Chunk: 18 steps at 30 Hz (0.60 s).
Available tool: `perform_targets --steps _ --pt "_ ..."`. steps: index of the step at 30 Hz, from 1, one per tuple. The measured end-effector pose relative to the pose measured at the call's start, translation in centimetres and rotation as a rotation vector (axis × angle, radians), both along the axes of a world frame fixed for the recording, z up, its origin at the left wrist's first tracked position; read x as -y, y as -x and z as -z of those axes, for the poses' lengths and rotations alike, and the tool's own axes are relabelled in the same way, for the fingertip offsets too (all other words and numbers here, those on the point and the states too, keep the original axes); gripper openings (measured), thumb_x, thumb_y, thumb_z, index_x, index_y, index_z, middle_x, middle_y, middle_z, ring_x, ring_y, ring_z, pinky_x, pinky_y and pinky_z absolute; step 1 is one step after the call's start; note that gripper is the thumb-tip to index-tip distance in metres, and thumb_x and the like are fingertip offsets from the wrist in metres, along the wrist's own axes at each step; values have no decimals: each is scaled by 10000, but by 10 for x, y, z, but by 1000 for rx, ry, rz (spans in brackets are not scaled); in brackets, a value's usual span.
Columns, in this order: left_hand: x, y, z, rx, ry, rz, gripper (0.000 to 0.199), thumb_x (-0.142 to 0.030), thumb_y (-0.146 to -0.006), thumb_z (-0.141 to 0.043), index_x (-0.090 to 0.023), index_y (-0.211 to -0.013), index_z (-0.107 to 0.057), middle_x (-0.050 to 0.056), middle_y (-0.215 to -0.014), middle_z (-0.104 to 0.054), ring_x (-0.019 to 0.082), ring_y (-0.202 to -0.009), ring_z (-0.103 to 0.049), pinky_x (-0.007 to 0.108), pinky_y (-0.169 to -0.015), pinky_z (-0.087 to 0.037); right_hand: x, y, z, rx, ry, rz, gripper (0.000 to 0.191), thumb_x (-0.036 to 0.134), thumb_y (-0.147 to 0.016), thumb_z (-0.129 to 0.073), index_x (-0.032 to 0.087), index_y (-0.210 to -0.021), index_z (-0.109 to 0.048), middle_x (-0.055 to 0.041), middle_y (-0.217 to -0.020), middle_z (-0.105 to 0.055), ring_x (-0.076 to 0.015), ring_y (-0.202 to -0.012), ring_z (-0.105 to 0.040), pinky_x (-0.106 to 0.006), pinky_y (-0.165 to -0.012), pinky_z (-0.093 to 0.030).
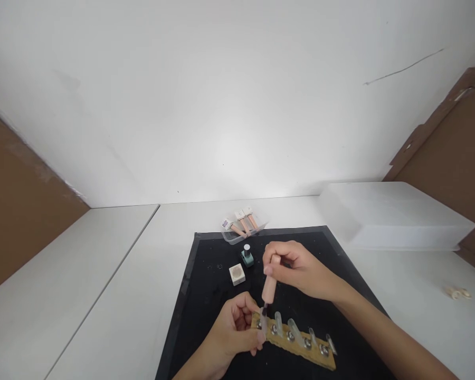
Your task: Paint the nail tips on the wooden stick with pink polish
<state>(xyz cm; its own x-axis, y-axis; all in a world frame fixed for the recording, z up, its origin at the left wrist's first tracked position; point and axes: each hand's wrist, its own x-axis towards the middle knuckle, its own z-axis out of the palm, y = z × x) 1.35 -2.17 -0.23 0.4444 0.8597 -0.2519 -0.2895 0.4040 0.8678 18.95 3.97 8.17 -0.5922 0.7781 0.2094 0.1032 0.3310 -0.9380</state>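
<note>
The left hand pinches the display strip between its fingers; the right hand grips the polish brush, best stroked lightly along the nail tip.

Black mat, pink brush handle, teal bottle.

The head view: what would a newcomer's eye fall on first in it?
First, the two hands at the bottom, over the black mat: the right hand holds a pink-handled brush, while the left hand grips the left end of a yellowish board with clear tips. Next, perhaps, the big whitish box at far right.
</note>
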Motion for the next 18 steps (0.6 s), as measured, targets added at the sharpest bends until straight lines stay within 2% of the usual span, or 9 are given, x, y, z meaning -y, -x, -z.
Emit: perform_targets --steps 4,9,11,16,18 --pt "-2 0 2 -19 -26 15 385 -303 -500 -812 -157 -668 -498 -62 -527 -546 31 -414 -450 129 -378 -366 2 4 0 66 2 -96 184 281 -834 -573 178 -686 -540 45 -562 -489 -94 -504 -369 -227 -473 -295" --pt "-3 0 4 -22 -37 2 385 -285 -514 -806 -165 -680 -480 -62 -549 -557 27 -417 -448 125 -375 -361 0 3 -2 80 57 18 210 259 -885 -493 193 -687 -476 12 -579 -653 -97 -463 -309 -231 -447 -266" --pt "-3 0 3 -30 -42 16 379 -283 -522 -802 -165 -684 -481 -59 -555 -559 28 -423 -445 129 -380 -368 0 1 -4 68 65 21 208 262 -886 -492 195 -690 -473 11 -576 -658 -98 -460 -315 -231 -447 -269" --pt "-3 0 3 -69 -70 62 356 -294 -541 -791 -158 -670 -488 -48 -538 -555 38 -436 -452 143 -401 -382 3 2 -4 90 14 -136 183 242 -837 -565 180 -671 -519 37 -546 -564 -88 -475 -356 -220 -455 -278" --pt "-4 -1 6 -79 -76 68 356 -298 -543 -789 -160 -678 -489 -48 -532 -553 43 -435 -455 149 -401 -387 4 4 -4 107 14 -146 198 242 -844 -554 181 -662 -508 34 -538 -581 -87 -467 -347 -218 -445 -267"
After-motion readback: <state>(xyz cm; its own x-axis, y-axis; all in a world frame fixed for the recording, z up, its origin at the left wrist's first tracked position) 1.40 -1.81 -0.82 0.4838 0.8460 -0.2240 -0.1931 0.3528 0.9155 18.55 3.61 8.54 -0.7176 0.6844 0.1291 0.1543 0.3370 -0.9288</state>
